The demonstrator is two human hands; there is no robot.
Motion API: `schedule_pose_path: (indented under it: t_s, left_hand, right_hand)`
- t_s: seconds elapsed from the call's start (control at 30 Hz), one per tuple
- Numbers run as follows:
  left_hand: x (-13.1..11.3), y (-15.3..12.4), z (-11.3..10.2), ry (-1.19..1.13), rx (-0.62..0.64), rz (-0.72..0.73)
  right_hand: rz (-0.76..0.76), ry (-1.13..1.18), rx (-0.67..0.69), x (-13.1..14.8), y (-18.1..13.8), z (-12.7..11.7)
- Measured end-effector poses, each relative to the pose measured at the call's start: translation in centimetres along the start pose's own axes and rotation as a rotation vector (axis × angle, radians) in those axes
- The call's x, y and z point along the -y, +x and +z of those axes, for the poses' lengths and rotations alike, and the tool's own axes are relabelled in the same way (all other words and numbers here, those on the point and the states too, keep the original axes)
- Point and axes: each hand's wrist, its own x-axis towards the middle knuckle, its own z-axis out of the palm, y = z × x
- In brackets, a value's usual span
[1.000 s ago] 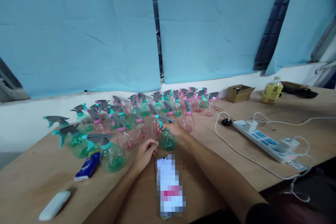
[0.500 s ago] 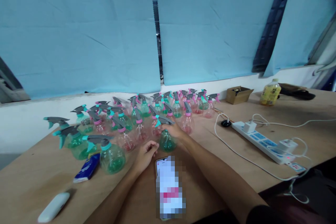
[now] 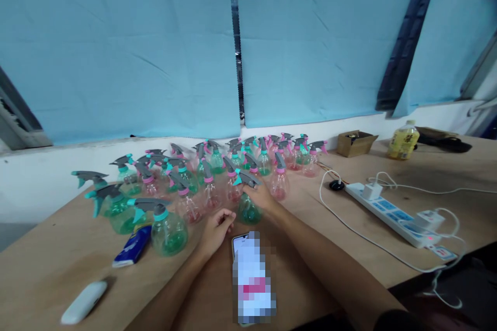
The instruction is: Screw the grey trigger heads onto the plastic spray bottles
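My right hand [image 3: 259,195] is closed around the neck of a green spray bottle [image 3: 249,212], just under its grey and turquoise trigger head. The bottle stands upright on the wooden table at the front of a crowd of spray bottles. Just left of it, my left hand [image 3: 218,227] rests with its fingers curled in, and I see nothing in it. Below both hands lies a phone [image 3: 251,274] with a blurred screen. Beside my left forearm stands another green spray bottle [image 3: 170,235]. A pink spray bottle [image 3: 279,186] is just behind my right hand.
Several pink and green spray bottles [image 3: 188,207] fill the table towards the wall. At left lie a blue packet [image 3: 132,246] and a white case [image 3: 84,302]. To the right are a power strip [image 3: 392,213] with cables, a cardboard box [image 3: 355,144] and a yellow drink bottle [image 3: 404,140].
The whole view has shifted slightly, so everything appears a little further right. Both hands keep their places, and my right hand still grips the green spray bottle.
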Motion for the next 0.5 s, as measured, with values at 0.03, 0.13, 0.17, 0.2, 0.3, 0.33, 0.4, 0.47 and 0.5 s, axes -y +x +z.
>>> schedule_pose_path:
  t_s: [0.03, 0.13, 0.17, 0.2, 0.3, 0.33, 0.4, 0.47, 0.5]
  left_hand:
    - [0.1, -0.2, -0.1, -0.009, -0.030, -0.019]
    - [0.1, -1.3, -0.6, -0.027, -0.095, -0.095]
    - [0.0, -1.9, -1.0, -0.021, -0.098, -0.117]
    - [-0.2, -2.7, -1.3, -0.006, -0.105, -0.130]
    - [-1.4, -5.7, -2.8, 0.155, -0.134, -0.081]
    - [-1.9, -6.9, -3.3, 0.257, -0.140, -0.038]
    - [-2.7, -9.0, -4.7, 0.493, -0.113, 0.011]
    - [-3.2, -10.7, -6.5, 0.668, -0.116, 0.048]
    - [-3.2, -11.2, -7.5, 0.719, -0.158, 0.066]
  right_hand:
    - [-0.008, -0.034, -0.048, 0.0, -0.3, -0.2]
    - [0.022, -0.167, -0.166, 0.5, -1.1, -1.1]
    - [0.042, -0.222, -0.187, 0.7, -1.3, -1.6]
    - [0.053, -0.269, -0.201, 0.9, -1.7, -2.2]
    - [-0.020, -0.316, -0.254, 1.2, -2.7, -4.2]
    - [-0.063, -0.307, -0.283, 1.2, -3.1, -5.0]
    - [-0.143, -0.288, -0.348, 1.2, -3.9, -6.4]
    - [-0.191, -0.297, -0.412, 1.2, -4.5, -7.8]
    - [-0.202, -0.315, -0.442, 1.3, -4.7, -8.5]
